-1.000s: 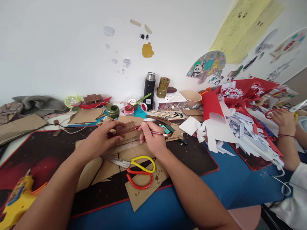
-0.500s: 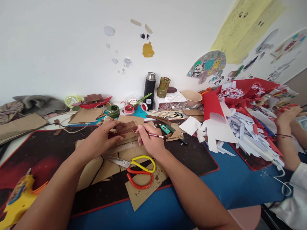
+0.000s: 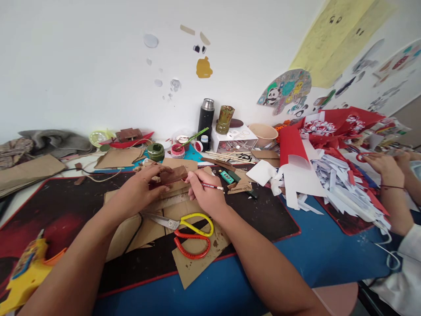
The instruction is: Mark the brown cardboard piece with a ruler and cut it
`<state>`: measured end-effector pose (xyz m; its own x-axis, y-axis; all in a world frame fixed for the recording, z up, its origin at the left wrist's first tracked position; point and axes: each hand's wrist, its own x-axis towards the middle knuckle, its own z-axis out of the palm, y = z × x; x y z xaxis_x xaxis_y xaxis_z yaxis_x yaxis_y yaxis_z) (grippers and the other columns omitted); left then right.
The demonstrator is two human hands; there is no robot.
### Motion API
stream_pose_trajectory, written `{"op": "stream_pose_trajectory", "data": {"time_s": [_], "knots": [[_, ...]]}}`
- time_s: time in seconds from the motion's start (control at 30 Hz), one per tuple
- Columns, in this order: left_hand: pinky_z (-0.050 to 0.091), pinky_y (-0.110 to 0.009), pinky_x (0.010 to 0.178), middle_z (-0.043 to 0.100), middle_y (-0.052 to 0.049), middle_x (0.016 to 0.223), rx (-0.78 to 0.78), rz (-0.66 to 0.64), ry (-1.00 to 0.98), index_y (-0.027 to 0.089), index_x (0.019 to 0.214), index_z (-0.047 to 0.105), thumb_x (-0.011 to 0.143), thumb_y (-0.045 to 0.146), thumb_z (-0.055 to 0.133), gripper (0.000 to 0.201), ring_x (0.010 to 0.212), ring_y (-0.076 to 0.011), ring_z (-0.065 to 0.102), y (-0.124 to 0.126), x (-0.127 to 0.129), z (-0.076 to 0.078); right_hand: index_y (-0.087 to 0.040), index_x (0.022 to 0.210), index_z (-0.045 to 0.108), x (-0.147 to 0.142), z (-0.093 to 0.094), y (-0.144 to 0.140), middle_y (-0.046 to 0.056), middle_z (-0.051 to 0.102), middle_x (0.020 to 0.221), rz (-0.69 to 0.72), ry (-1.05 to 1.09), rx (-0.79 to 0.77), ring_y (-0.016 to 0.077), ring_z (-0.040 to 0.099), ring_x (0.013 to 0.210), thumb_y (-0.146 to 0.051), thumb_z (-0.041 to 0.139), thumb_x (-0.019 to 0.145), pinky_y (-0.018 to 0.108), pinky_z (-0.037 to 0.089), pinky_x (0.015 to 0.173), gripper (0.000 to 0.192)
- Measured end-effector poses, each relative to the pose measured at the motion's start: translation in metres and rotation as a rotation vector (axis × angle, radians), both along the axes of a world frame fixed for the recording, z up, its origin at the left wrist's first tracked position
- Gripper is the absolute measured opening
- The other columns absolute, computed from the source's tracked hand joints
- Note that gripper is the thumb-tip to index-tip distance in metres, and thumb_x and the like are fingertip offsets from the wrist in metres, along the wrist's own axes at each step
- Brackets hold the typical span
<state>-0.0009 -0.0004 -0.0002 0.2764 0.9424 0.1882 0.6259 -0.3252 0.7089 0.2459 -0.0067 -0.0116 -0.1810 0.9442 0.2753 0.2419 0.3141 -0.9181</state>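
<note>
In the middle of the head view my left hand (image 3: 140,191) grips a small brown-painted strip, likely cardboard (image 3: 174,174), between thumb and fingers. My right hand (image 3: 208,193) is closed around a thin pencil (image 3: 213,187), its front end at the strip's right edge. Under both hands lie several pieces of plain cardboard (image 3: 158,228). Scissors (image 3: 171,224) with one yellow and one red handle rest on the cardboard just below, blades pointing left and slightly apart. The pencil's tip is hidden by my fingers.
A yellow glue gun (image 3: 28,274) lies at lower left beside my forearm. Along the wall stand a black flask (image 3: 206,119), a green paint jar (image 3: 155,152) and a white box (image 3: 232,141). White paper strips (image 3: 342,184) pile up at right, near a co-worker's hand (image 3: 383,166).
My hands, the brown strip and the pencil stay almost in place. At the right, the co-worker's hands have shifted leftward and a red-handled tool shows there.
</note>
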Motion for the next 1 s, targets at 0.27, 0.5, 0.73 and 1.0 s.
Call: {"op": "stream_pose_trajectory", "data": {"time_s": [0.27, 0.5, 0.73, 1.0], "knots": [[0.065, -0.054, 0.103, 0.075, -0.012, 0.146, -0.028, 0.008, -0.038, 0.031, 0.132, 0.075, 0.089, 0.064, 0.074, 0.055, 0.123, -0.0377, 0.076, 0.0009, 0.0018, 0.0023, -0.023, 0.093, 0.073, 0.001, 0.0026, 0.0001, -0.003, 0.068, 0.062, 0.028, 0.155, -0.021, 0.0128, 0.066, 0.049, -0.064, 0.059, 0.11, 0.022, 0.053, 0.052, 0.046], [0.063, -0.055, 0.109, 0.075, -0.012, 0.142, 0.007, -0.002, -0.036, 0.029, 0.13, 0.075, 0.09, 0.061, 0.074, 0.051, 0.131, -0.0374, 0.072, 0.0031, 0.0003, 0.0005, -0.023, 0.089, 0.07, 0.0036, 0.0074, 0.0028, -0.003, 0.064, 0.059, -0.026, 0.202, -0.072, 0.0125, 0.063, 0.047, -0.071, 0.059, 0.105, 0.022, 0.051, 0.048, 0.051], [0.064, -0.056, 0.106, 0.077, -0.012, 0.143, -0.009, 0.012, -0.024, 0.029, 0.13, 0.075, 0.088, 0.065, 0.072, 0.055, 0.126, -0.0388, 0.075, 0.0028, 0.0012, 0.0, -0.023, 0.091, 0.072, 0.0018, 0.0001, 0.0019, -0.003, 0.067, 0.061, 0.046, 0.146, -0.02, 0.0119, 0.064, 0.048, -0.068, 0.057, 0.109, 0.022, 0.052, 0.05, 0.051], [0.063, -0.057, 0.107, 0.077, -0.012, 0.142, 0.002, 0.004, -0.02, 0.029, 0.127, 0.075, 0.089, 0.061, 0.072, 0.05, 0.124, -0.0381, 0.075, 0.0028, 0.0006, -0.0002, -0.023, 0.091, 0.073, 0.0021, -0.0003, 0.0024, -0.004, 0.067, 0.06, 0.053, 0.068, 0.026, 0.0114, 0.064, 0.048, -0.057, 0.058, 0.112, 0.022, 0.052, 0.055, 0.042]]}}
